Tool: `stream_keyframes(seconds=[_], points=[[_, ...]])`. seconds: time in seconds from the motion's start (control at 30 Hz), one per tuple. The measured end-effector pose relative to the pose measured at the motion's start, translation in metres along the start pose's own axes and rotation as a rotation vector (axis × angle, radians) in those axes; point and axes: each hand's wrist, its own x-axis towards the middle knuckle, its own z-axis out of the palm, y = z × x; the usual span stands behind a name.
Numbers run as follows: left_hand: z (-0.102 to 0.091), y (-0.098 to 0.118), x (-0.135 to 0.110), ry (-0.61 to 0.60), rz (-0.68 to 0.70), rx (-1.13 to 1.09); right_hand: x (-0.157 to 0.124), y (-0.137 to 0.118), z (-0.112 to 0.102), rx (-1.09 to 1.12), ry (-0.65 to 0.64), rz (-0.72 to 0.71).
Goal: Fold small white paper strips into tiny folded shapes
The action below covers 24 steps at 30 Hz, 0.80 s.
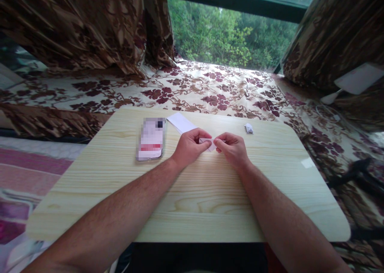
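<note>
Over the middle of the wooden table, a small piece of folded white paper (211,148) is pinched between both hands. My left hand (192,145) is closed on its left side, thumb on top. At the paper's right edge, my right hand (230,145) pinches with thumb and forefinger. The fingers hide much of the paper, so its full shape does not show. Just behind my left hand lies a stack of white paper sheets (180,122), partly covered by that hand. A small folded white paper piece (249,128) sits to the right, beyond my right hand.
A smartphone (151,139), blurred out in part, lies left of my hands on the light wooden table (204,209). Behind the table stretches a flowered cloth (216,91) below a window. A white lamp (358,80) stands at the right, by the curtain (318,37).
</note>
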Motion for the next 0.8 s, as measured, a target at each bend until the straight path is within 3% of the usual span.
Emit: stream_keyframes(seconds=[0.8], points=[[-0.0022,0.0000,0.0014,0.037,0.013,0.031,0.0023,0.0008,-0.0046,-0.013,-0.005,0.019]])
